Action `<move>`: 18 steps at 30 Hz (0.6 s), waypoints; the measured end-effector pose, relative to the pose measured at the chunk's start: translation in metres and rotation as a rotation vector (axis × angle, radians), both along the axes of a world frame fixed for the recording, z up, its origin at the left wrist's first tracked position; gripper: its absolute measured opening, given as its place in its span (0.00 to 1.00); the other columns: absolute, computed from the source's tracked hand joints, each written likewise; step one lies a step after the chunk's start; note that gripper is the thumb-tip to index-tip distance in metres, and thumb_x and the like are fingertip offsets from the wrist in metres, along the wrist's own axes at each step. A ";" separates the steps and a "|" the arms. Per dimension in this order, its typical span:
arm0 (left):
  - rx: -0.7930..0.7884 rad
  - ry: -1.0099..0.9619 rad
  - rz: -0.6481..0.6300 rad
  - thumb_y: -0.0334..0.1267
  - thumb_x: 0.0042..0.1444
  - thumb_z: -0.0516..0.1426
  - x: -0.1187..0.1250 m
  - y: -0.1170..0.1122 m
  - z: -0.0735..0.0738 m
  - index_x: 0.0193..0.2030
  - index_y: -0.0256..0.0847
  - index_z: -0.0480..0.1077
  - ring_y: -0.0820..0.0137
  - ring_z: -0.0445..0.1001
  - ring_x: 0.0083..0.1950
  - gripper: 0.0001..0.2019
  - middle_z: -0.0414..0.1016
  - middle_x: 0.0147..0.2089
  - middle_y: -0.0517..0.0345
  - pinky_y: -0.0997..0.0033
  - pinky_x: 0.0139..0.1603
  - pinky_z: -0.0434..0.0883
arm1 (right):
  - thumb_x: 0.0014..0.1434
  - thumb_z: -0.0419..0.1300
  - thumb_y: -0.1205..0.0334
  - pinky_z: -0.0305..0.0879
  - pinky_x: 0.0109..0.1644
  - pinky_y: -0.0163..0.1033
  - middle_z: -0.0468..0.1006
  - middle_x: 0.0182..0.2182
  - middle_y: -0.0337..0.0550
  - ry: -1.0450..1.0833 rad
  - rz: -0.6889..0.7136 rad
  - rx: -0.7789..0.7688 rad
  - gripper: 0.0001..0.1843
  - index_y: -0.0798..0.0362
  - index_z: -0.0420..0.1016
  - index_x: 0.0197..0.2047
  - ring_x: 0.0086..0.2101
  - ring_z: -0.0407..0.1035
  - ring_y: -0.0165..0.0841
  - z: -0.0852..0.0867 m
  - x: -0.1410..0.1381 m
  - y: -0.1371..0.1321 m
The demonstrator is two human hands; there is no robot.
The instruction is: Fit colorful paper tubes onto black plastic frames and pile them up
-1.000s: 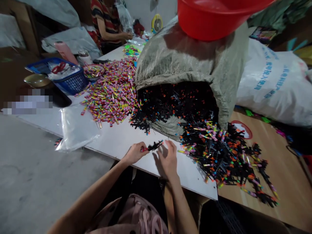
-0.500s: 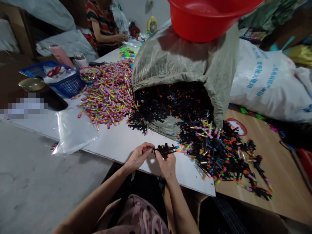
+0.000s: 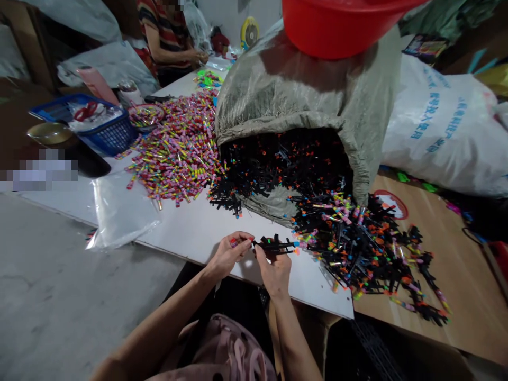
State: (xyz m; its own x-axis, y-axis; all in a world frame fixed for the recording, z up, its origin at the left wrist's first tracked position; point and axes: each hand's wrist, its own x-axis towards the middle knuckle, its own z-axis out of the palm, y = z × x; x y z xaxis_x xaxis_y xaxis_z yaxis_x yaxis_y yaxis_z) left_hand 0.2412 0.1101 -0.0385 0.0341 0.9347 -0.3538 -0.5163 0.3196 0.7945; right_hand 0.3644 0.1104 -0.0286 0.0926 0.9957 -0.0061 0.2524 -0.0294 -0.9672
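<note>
My left hand (image 3: 230, 253) is closed in a pinch on a small pink and red piece, held against the end of a black plastic toy part (image 3: 278, 246). My right hand (image 3: 274, 267) grips that black part from below, fingers curled round it. Both hands hover over the near edge of the white board (image 3: 190, 227). To the right lies a heap of black parts with coloured tips (image 3: 365, 248), spilling from an open grey-green sack (image 3: 301, 106).
A pile of pink and yellow small pieces (image 3: 178, 148) covers the board's middle left. A clear plastic bag (image 3: 119, 211), a blue basket (image 3: 95, 124) and a red basin (image 3: 341, 24) on the sack stand around. Another person (image 3: 169, 32) sits at the far end. A white sack (image 3: 444, 132) lies right.
My right hand went from open beside the black part to gripping it. Both hands came together at the part, with the pink piece pressed to its end.
</note>
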 end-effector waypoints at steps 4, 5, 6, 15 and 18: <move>0.030 -0.023 0.070 0.51 0.36 0.67 0.006 0.000 0.000 0.31 0.35 0.70 0.82 0.52 0.19 0.22 0.58 0.17 0.68 0.80 0.18 0.47 | 0.49 0.60 0.54 0.72 0.33 0.39 0.80 0.26 0.44 -0.008 0.020 0.022 0.12 0.55 0.77 0.30 0.26 0.74 0.35 -0.002 -0.001 -0.001; 0.037 -0.017 0.086 0.51 0.36 0.67 0.007 0.000 0.000 0.31 0.35 0.70 0.82 0.52 0.18 0.22 0.58 0.16 0.69 0.80 0.18 0.47 | 0.50 0.60 0.54 0.72 0.33 0.39 0.81 0.26 0.44 -0.005 0.010 0.021 0.12 0.55 0.77 0.30 0.27 0.74 0.35 -0.003 -0.002 -0.002; 0.042 -0.002 0.094 0.52 0.37 0.66 0.007 0.001 0.000 0.31 0.36 0.70 0.82 0.52 0.18 0.22 0.57 0.16 0.69 0.80 0.18 0.47 | 0.49 0.60 0.53 0.72 0.33 0.39 0.81 0.27 0.44 -0.002 -0.012 0.015 0.13 0.55 0.77 0.31 0.27 0.74 0.35 -0.005 -0.002 -0.002; 0.091 0.369 0.126 0.50 0.47 0.60 0.010 -0.006 -0.005 0.33 0.37 0.71 0.78 0.61 0.21 0.17 0.66 0.21 0.64 0.77 0.23 0.59 | 0.47 0.60 0.48 0.72 0.34 0.40 0.81 0.29 0.49 -0.081 -0.132 0.020 0.19 0.56 0.77 0.32 0.30 0.75 0.38 -0.009 -0.005 -0.003; 0.149 0.497 0.141 0.48 0.50 0.58 0.011 -0.011 -0.008 0.34 0.37 0.71 0.76 0.64 0.22 0.15 0.69 0.22 0.61 0.76 0.25 0.63 | 0.46 0.60 0.47 0.71 0.32 0.40 0.81 0.27 0.49 -0.085 -0.124 0.014 0.19 0.56 0.76 0.31 0.28 0.74 0.38 -0.008 -0.005 -0.004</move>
State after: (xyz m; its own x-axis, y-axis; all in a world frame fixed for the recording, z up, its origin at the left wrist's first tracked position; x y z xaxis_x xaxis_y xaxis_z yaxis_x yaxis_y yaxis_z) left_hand 0.2525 0.0992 -0.0461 -0.2330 0.9595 -0.1582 -0.0965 0.1391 0.9856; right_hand 0.3595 0.1065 -0.0369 0.2141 0.9766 0.0211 0.3288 -0.0518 -0.9430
